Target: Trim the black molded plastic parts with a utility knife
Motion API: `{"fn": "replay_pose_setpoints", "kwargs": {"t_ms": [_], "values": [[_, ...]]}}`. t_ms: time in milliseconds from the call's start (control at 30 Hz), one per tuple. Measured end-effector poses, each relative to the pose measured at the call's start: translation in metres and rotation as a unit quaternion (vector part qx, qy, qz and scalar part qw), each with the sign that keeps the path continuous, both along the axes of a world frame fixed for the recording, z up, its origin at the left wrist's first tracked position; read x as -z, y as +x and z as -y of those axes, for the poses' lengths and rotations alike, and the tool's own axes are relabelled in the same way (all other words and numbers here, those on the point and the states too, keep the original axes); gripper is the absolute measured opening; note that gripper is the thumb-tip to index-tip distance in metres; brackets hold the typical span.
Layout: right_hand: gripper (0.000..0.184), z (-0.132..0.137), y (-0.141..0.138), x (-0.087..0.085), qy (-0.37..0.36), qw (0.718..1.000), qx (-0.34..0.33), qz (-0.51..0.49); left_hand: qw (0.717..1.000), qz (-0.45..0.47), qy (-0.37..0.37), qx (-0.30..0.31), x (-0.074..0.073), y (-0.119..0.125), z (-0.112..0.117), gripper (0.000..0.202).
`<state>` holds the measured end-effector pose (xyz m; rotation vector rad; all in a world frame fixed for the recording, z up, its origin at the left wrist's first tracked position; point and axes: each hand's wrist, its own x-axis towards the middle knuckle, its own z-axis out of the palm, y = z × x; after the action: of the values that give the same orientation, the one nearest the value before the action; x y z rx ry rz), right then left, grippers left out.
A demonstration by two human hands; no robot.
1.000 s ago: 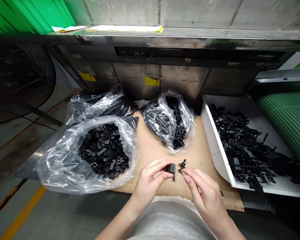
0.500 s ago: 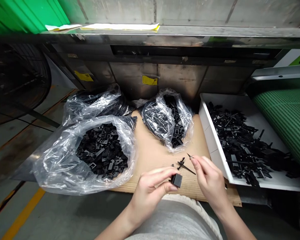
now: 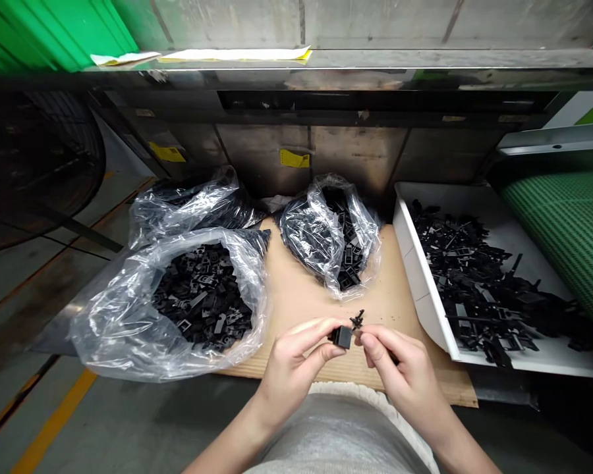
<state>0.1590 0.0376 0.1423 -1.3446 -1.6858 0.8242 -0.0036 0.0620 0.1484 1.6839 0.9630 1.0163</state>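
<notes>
Grey floor with a yellow line (image 3: pixel 54 415) runs low on the left, and a big dark fan (image 3: pixel 34 171) stands by it. Ahead is a steel shelf (image 3: pixel 296 60). A brown board (image 3: pixel 301 309) holds three clear bags (image 3: pixel 103 316) full of black plastic parts (image 3: pixel 202 296). More black parts lie in a white tray (image 3: pixel 418 283) on the right.

A small black block (image 3: pixel 342 337) is up in the air, just over the front of the board. It is square and dull. A tiny spiky black piece (image 3: pixel 357 320) sticks up right beside it, but I can't tell if they touch.

The left hand (image 3: pixel 294 368) is closed around the block, with the thumb and fingers gripping it. The right hand (image 3: pixel 400 372) is bent in close, and its fingers (image 3: pixel 370 341) pinch the spiky piece. Both arms come up from the body, and the wrists are low.
</notes>
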Motion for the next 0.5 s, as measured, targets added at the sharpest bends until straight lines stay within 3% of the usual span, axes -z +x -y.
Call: {"fn": "replay_pose_setpoints", "kwargs": {"t_ms": [167,333,500], "values": [[0.022,-0.001,-0.005,-0.003,0.017,1.000,-0.009,0.007,1.000,-0.009,0.008,-0.014,0.002,0.000,0.002,0.019],[0.026,0.005,-0.010,-0.001,-0.034,0.996,-0.083,-0.010,0.997,-0.017,0.007,-0.074,0.006,0.001,-0.003,0.019],[0.018,-0.006,-0.005,0.002,-0.079,0.991,0.018,-0.107,0.999,-0.023,-0.020,-0.024,0.005,0.005,-0.007,0.017]]}}
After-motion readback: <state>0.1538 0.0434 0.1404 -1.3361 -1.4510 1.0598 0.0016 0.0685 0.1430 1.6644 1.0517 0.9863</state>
